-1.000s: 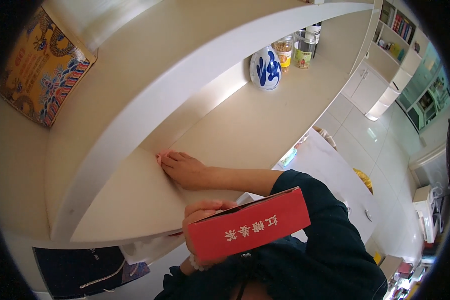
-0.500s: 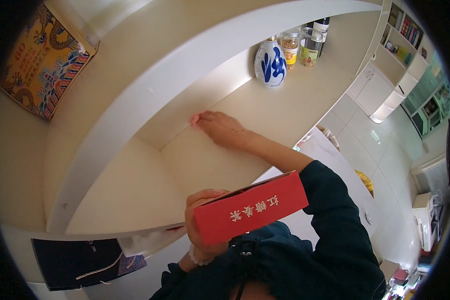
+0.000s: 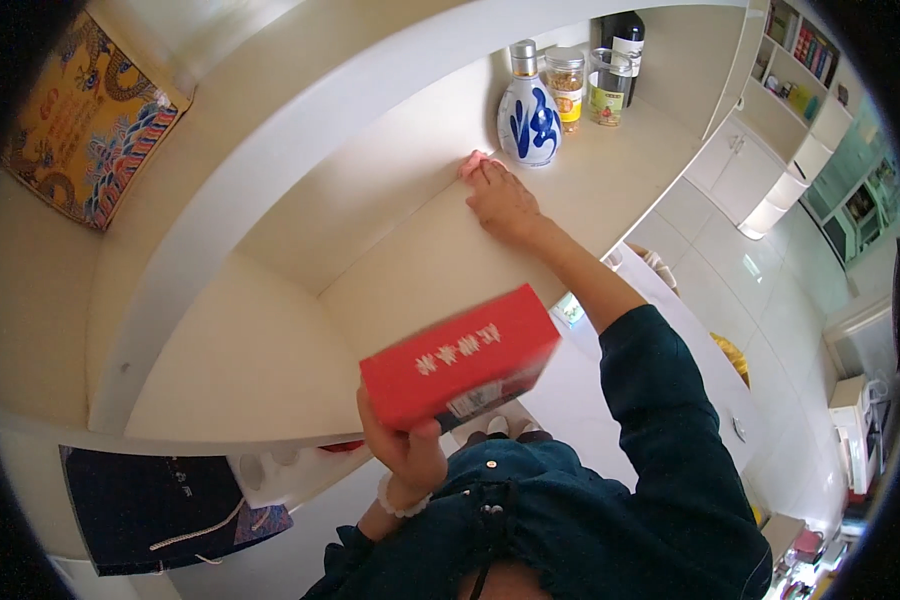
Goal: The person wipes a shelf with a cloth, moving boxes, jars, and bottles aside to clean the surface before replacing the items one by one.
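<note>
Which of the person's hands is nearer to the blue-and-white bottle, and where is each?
Right. The right hand is close beside the blue-and-white bottle, with a pink cloth; the left hand is farther off, near the person's body, holding a red box.

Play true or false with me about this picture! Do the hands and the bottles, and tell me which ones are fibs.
1. The right hand has a pink cloth at its fingertips. True.
2. The left hand is empty. False: it holds a red box.
3. The blue-and-white bottle lies on its side. False: it stands upright on the shelf.
4. Two jars stand near that bottle. True.
5. The dark bottle is farther from the right hand than the blue-and-white bottle. True.
</note>
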Demonstrator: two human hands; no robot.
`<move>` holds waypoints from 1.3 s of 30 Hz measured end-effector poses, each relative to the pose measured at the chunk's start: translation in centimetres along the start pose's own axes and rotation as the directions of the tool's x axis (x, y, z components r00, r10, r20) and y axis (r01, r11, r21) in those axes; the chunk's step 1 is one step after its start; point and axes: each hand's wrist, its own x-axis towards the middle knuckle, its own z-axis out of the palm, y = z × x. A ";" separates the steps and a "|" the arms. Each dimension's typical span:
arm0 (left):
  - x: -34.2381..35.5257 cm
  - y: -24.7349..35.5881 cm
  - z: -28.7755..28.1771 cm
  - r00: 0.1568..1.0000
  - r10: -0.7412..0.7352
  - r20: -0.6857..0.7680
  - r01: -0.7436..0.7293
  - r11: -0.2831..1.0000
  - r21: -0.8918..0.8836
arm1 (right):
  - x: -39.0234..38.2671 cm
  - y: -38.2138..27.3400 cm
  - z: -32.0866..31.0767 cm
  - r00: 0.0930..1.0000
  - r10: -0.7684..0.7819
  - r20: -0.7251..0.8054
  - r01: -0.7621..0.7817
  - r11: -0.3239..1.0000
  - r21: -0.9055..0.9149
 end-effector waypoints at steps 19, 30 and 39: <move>9.5 -1.1 6.3 0.939 -0.239 -0.247 0.178 0.952 -0.248 | -7.4 11.2 -5.8 0.985 -0.014 -0.169 -0.026 0.972 -0.233; 12.2 -4.9 6.7 0.918 -0.263 -0.297 0.224 0.962 -0.157 | -8.6 12.3 -6.2 0.973 -0.068 -0.218 0.024 0.980 -0.196; 12.3 -6.2 4.8 0.902 -0.235 -0.363 0.227 0.972 -0.065 | -9.8 6.0 -4.6 0.952 -0.296 -0.076 0.298 0.954 0.018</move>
